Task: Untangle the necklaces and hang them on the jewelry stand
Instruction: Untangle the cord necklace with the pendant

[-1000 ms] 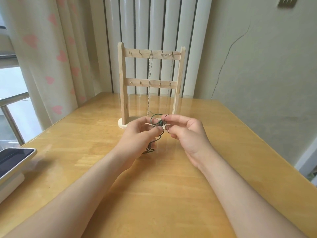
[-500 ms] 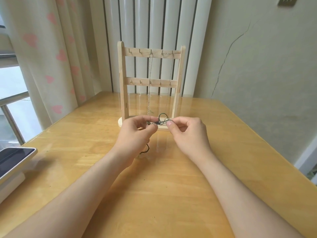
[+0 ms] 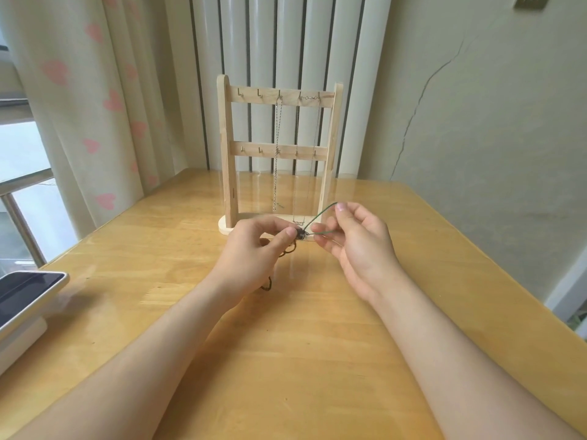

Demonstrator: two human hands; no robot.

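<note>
A wooden jewelry stand [image 3: 228, 160] with two hook bars stands at the back of the table. A silver chain [image 3: 277, 154] hangs from a top hook, and a finer chain with a small bar pendant [image 3: 298, 222] hangs from hooks further right. In front of the stand's base, my left hand [image 3: 257, 246] pinches a dark knot of the green cord necklace [image 3: 322, 214]. My right hand [image 3: 355, 239] pinches a loop of the green cord pulled out to the right. A brown braided part [image 3: 266, 285] trails below my left hand onto the table.
The wooden table [image 3: 317, 360] runs to a wall on the right and a radiator behind the stand. A phone on a white box [image 3: 28, 293] sits at the left edge. A curtain with pink hearts [image 3: 79, 106] hangs at the back left.
My hands have drawn apart. The right hand has pulled a loop of green cord out of the tangle, up and to the right; the left still holds the knot.
</note>
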